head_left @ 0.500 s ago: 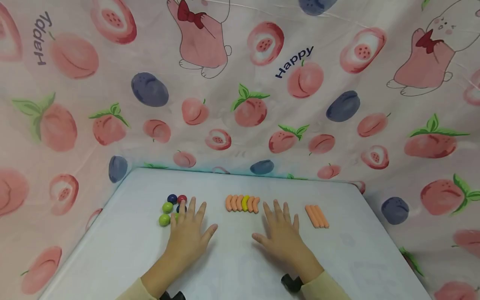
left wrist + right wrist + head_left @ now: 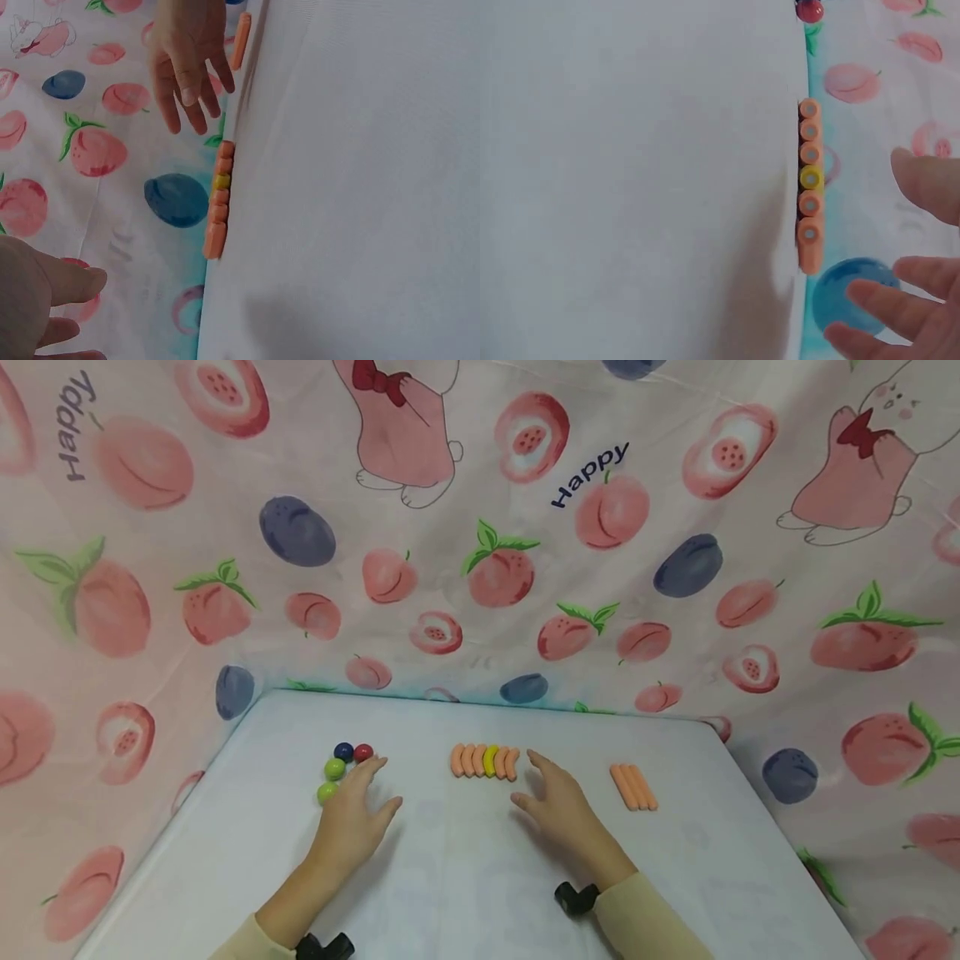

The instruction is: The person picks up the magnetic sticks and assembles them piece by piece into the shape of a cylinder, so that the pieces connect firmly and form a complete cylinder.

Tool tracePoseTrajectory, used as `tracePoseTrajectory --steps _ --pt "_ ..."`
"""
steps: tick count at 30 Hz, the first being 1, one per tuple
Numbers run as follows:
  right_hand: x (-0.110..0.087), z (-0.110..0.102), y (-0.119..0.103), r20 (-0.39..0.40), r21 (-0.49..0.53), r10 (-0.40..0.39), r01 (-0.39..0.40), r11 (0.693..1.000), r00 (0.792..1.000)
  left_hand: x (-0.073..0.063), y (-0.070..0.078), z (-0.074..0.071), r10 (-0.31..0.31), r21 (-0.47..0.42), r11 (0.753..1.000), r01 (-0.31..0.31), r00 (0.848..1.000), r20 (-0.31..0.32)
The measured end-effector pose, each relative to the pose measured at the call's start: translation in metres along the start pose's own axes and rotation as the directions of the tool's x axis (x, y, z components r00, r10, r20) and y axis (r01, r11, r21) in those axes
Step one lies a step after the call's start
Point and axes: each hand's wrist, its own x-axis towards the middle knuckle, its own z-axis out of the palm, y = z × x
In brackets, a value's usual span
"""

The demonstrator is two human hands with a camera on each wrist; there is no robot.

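Observation:
My left hand (image 2: pixel 345 827) hovers at a group of small shiny balls, with thumb and fingers extended and nothing held. Two green balls (image 2: pixel 334 768), a dark blue ball (image 2: pixel 343 752) and a red ball (image 2: pixel 363 752) show beyond it; the hand may cover others. In the middle lies a row of curved, sausage-like orange pieces (image 2: pixel 468 761), with one yellow piece (image 2: pixel 491 762) among them. My right hand (image 2: pixel 566 814) is raised just right of this row, its fingers extended and holding nothing. The right wrist view shows pale round centres on the ends of the orange pieces (image 2: pixel 810 154).
Straight orange sticks (image 2: pixel 633 787) lie side by side at the right of the white table (image 2: pixel 465 877). A fruit-printed cloth (image 2: pixel 450 560) hangs behind and around the table. Black wrist devices (image 2: pixel 576 899) are worn under both wrists.
Both hands have turned from palms down with fingers spread to a more sideways, thumb-up pose. The left has shifted slightly left. The balls and orange pieces keep their arrangement.

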Motion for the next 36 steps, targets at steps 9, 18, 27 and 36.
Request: tracePoseTrajectory --steps 9,18,27,36 --pt "0.025 0.006 0.008 -0.070 0.207 0.092 -0.076 0.975 0.993 0.003 -0.013 -0.012 -0.154 -0.149 0.977 0.154 0.988 0.012" --pt "0.044 0.014 0.013 -0.082 0.290 0.133 -0.104 0.951 0.988 0.006 -0.030 -0.021 -0.165 -0.124 0.980 0.158 0.985 -0.047" --pt "0.052 0.021 0.013 -0.084 0.347 0.201 -0.160 0.924 0.976 0.011 -0.040 -0.021 -0.215 -0.113 0.971 0.209 0.976 -0.042" --pt "0.060 0.027 0.011 -0.114 0.318 0.239 -0.193 0.928 0.964 0.013 -0.049 -0.017 -0.237 -0.118 0.966 0.232 0.971 -0.028"
